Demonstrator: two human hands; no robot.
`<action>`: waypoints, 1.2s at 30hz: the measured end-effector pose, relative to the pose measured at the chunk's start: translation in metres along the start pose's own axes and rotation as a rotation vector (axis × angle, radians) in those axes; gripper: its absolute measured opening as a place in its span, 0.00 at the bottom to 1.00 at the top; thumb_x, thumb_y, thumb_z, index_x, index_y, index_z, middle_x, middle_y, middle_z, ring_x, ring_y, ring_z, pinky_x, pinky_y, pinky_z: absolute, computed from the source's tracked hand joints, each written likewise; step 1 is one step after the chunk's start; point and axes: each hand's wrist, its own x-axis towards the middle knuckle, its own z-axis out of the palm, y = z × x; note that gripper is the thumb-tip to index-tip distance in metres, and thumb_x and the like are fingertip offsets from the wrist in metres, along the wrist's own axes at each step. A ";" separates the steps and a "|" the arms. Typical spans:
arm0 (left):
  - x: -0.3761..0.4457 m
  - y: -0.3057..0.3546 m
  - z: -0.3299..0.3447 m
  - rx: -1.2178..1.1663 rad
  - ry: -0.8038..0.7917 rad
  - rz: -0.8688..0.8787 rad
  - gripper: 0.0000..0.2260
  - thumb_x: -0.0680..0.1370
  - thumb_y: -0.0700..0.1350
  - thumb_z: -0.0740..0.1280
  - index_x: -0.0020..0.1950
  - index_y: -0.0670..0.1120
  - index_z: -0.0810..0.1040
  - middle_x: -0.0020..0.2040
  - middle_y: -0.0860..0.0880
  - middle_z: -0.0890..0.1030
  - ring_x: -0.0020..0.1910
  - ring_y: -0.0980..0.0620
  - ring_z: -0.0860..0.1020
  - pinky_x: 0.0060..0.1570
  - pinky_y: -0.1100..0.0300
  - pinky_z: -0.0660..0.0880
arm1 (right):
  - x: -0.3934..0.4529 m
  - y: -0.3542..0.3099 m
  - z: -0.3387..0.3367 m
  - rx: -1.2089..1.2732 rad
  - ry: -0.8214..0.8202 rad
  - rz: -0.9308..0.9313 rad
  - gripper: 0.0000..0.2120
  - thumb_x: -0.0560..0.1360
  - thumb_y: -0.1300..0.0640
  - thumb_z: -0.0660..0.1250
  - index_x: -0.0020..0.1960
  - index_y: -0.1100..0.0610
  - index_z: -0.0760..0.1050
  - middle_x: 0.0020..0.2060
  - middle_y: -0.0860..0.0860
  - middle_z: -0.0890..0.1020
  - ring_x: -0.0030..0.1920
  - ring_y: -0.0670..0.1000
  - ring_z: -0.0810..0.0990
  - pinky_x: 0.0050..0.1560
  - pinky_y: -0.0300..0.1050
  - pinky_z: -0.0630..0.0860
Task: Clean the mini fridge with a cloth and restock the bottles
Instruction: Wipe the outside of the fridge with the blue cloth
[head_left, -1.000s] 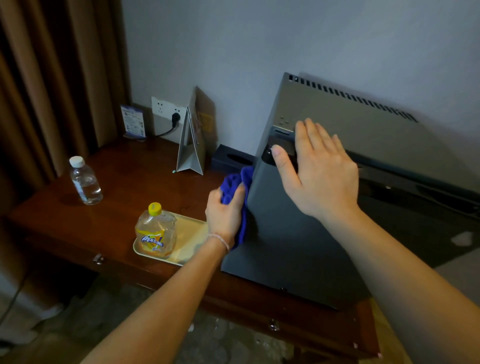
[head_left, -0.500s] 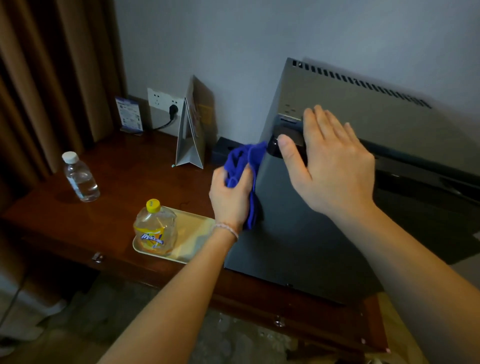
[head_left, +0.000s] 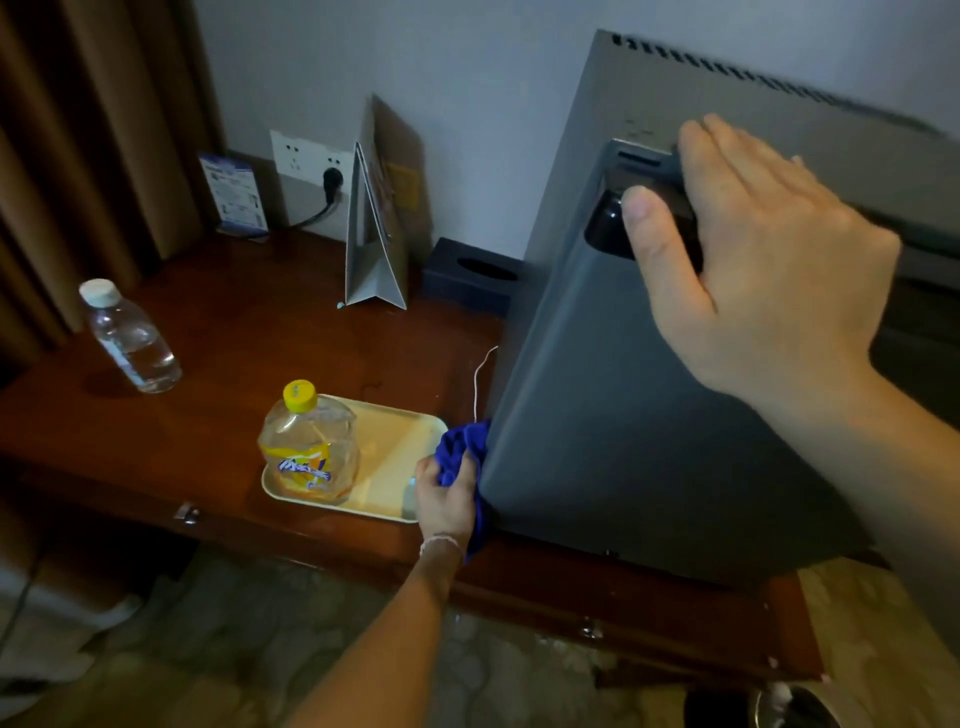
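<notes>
Down from the top left corner to the bottom near edge of the mini fridge (head_left: 623, 415) with the blue cloth (head_left: 460, 452) bunched in left hand (head_left: 444, 499) fingers, right hand (head_left: 769, 280) flat on top, fingers straight and together; wiping underway, water bottle (head_left: 127, 338) and yellow bottle (head_left: 309, 444) left on the table (head_left: 234, 332), unstocked.

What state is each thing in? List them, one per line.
Mini fridge: door shut.
Blue cloth: bunched in left hand, pressed on fridge's lower corner.
Right hand: flat on fridge top.
Yellow-capped bottle: capped, upright on tray.
Water bottle: capped, upright.
Plug: in socket.
</notes>
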 end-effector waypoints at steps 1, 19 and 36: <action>-0.001 0.002 -0.001 -0.005 -0.003 -0.006 0.08 0.77 0.46 0.70 0.40 0.52 0.73 0.51 0.40 0.80 0.49 0.44 0.77 0.57 0.47 0.74 | 0.000 -0.001 0.001 0.000 -0.007 0.002 0.39 0.82 0.34 0.38 0.77 0.59 0.65 0.73 0.57 0.71 0.74 0.57 0.70 0.70 0.57 0.69; -0.069 0.247 0.004 -0.379 -0.059 0.578 0.13 0.72 0.60 0.69 0.43 0.50 0.79 0.46 0.40 0.80 0.41 0.51 0.79 0.48 0.51 0.78 | -0.001 -0.003 -0.005 -0.008 -0.041 0.029 0.39 0.81 0.34 0.38 0.76 0.60 0.66 0.73 0.58 0.71 0.74 0.56 0.69 0.73 0.54 0.65; -0.015 0.034 -0.030 0.303 -0.175 0.041 0.22 0.69 0.69 0.62 0.38 0.50 0.74 0.47 0.41 0.80 0.41 0.44 0.78 0.51 0.46 0.77 | -0.004 -0.014 -0.020 -0.008 -0.297 0.113 0.40 0.81 0.33 0.37 0.81 0.59 0.52 0.80 0.57 0.58 0.80 0.54 0.55 0.78 0.52 0.55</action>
